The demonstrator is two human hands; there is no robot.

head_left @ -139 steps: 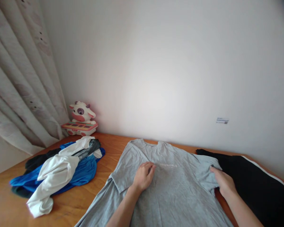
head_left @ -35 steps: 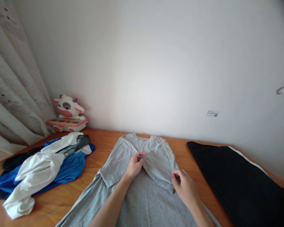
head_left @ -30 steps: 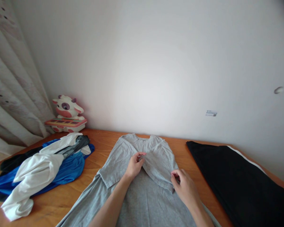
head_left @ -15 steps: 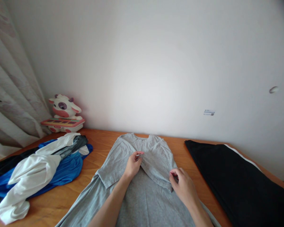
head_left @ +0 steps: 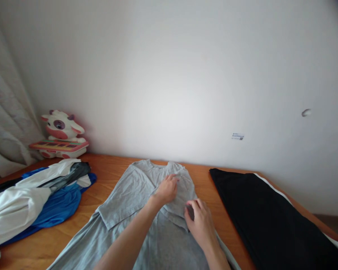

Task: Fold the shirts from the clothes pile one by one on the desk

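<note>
T-shirt (head_left: 121,195) of grey cotton, lower centre on orange wooden table (head_left: 112,174), one sleeve folded inward; left hand (head_left: 167,189) flat, fingers together pressing the fold, right hand (head_left: 201,225) pinched on its hem; likely soft, light, limp, best gripped at hems.

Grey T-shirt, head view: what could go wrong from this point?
1. The folded-in sleeve lies under the left hand. If the right hand, which is pinching its hem, tugs, the fold may skew or bunch.
2. The black garment lies close beside the grey T-shirt, so a wide sweep might drag it.
</note>
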